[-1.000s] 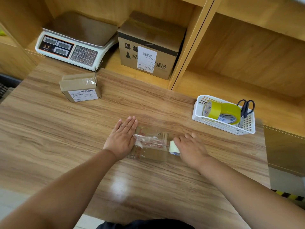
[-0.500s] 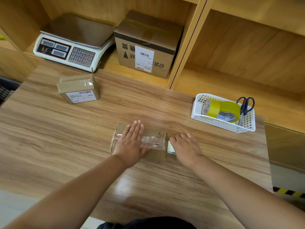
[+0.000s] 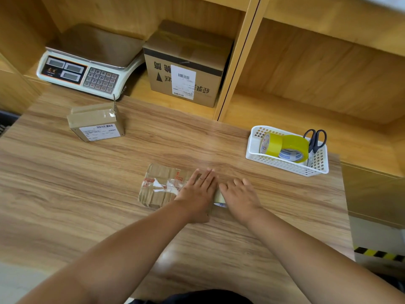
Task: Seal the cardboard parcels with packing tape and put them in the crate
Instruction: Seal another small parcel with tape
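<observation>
Brown, flat, creased cardboard parcel [image 3: 160,185] is lying at the near middle of the wood-grain table [image 3: 65,183], with a strip of clear, red-printed tape crossing its top.

Head view: the left hand [image 3: 198,191] is pressing palm-down on the parcel's right end, fingers straight and held together. The right hand [image 3: 241,194] is lying just to its right, fingers curled over a pale roll of packing tape [image 3: 219,197] that is showing between the two hands at the parcel's right edge. Whether the strip is already cut from the roll cannot be told. At the far left a small brown cardboard box with a white label [image 3: 96,121] is waiting, one flap standing up. At the far right a white perforated plastic basket [image 3: 285,165] is holding yellow tape rolls [image 3: 293,145] and black-handled scissors [image 3: 315,139]. No crate is plainly showing.

Risks, as judged: the strip may be wrinkling or sticking to itself if the roll is pulled while the pressing hand is easing off. The light parcel is liable to be sliding on the smooth table. Tearing without the scissors could be leaving a ragged, lifting end.
</observation>
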The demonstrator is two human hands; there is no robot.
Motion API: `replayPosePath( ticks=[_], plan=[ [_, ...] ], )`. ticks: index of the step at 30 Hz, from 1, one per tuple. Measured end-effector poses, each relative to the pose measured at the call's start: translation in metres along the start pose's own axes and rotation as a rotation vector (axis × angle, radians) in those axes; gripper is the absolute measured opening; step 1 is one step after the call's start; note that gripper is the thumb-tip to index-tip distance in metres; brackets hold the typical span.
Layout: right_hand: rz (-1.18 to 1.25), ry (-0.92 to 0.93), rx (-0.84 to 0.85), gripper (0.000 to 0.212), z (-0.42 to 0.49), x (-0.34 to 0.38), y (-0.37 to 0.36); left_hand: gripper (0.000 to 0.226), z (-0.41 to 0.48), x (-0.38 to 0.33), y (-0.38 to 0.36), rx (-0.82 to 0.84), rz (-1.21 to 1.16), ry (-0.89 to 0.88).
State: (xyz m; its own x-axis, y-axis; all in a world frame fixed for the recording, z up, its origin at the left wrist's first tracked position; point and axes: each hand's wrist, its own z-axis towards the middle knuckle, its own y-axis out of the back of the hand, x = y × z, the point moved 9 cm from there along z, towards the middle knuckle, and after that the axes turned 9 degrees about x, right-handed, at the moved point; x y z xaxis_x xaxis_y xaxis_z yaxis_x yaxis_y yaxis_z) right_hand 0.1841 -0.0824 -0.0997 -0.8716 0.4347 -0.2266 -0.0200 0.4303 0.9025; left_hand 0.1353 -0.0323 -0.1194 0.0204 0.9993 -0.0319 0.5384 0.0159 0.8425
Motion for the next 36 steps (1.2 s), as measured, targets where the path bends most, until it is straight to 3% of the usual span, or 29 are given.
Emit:
replayPosePath(
  ticks=[6, 10, 16, 20, 25, 29, 31, 34, 36],
  plan=[
    [0.308, -0.145, 0.085, 0.039, -0.016, -0.03, -0.013, 0.111, -0.011, 0.007, 0.013, -0.088, -0.183, 0.043],
    [0.548, -0.224, -0.03, 0.041, -0.026, -0.049, 0.01, 0.115, -0.016, 0.019, 0.026, -0.122, -0.388, 0.056],
    [0.956, -0.212, -0.133, 0.041, -0.037, -0.053, 0.053, 0.123, -0.023, 0.029, 0.037, -0.172, -0.322, 0.059],
    [1.063, -0.195, -0.193, 0.039, -0.041, -0.053, 0.089, 0.126, -0.036, 0.035, 0.058, -0.323, -0.423, 0.027],
    [1.108, -0.153, -0.221, 0.04, -0.044, -0.048, 0.13, 0.13, -0.055, 0.046, 0.072, -0.371, -0.649, -0.03],
    [1.061, -0.091, -0.254, 0.042, -0.042, -0.025, 0.16, 0.113, -0.069, 0.052, 0.068, -0.432, -0.942, -0.083],
    [1.041, -0.047, -0.258, 0.041, -0.039, -0.008, 0.172, 0.093, -0.076, 0.062, 0.063, -0.528, -1.141, -0.11],
    [1.037, 0.008, -0.249, 0.044, -0.033, 0.012, 0.183, 0.063, -0.092, 0.076, 0.061, -0.628, -1.25, -0.123],
    [1.072, 0.015, -0.242, 0.051, -0.029, 0.018, 0.186, 0.068, -0.103, 0.087, 0.059, -0.653, -1.267, -0.089]
  ],
)
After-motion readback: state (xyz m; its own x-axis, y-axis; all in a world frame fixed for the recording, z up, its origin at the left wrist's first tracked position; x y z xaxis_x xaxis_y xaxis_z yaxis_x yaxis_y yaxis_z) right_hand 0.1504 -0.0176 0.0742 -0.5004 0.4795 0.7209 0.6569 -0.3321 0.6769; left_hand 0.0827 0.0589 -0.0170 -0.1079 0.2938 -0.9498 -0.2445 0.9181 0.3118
